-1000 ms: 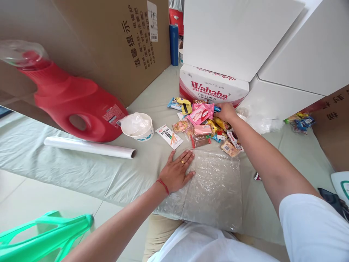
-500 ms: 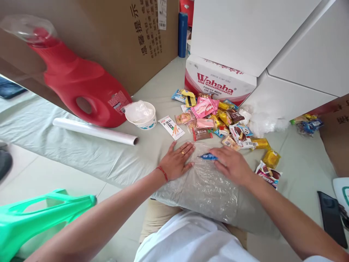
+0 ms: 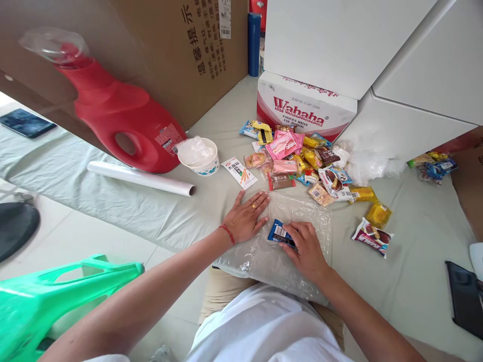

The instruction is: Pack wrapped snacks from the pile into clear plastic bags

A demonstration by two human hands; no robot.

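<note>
A clear plastic sheet [image 3: 298, 266] lies on the table [image 3: 407, 251], right in front of the person. The left hand [image 3: 247, 217] rests flat on the far left corner of the sheet, with its fingers open and spread. It holds nothing. There is a ring on one finger and a red string on the wrist.

The right hand [image 3: 305, 249] is on the middle of the sheet, close to the left hand but not touching it. Its fingers lie bent over one end of a blue packet [image 3: 278, 232]. The blue packet lies on the sheet, between the two hands. I cannot tell if the hand grips the packet or only presses it down.

Just past the far edge of the sheet is a pile of snacks [image 3: 298, 161] in pink, yellow and brown wrappers. Behind the pile, farther from the sheet, stands a white and red box [image 3: 305, 108]. To the right of the sheet lies a dark red snack bag [image 3: 372, 236]. To the far left of the sheet are a paper bowl [image 3: 198, 157], a white roll [image 3: 141, 178] and a big red jug [image 3: 124, 120].
</note>
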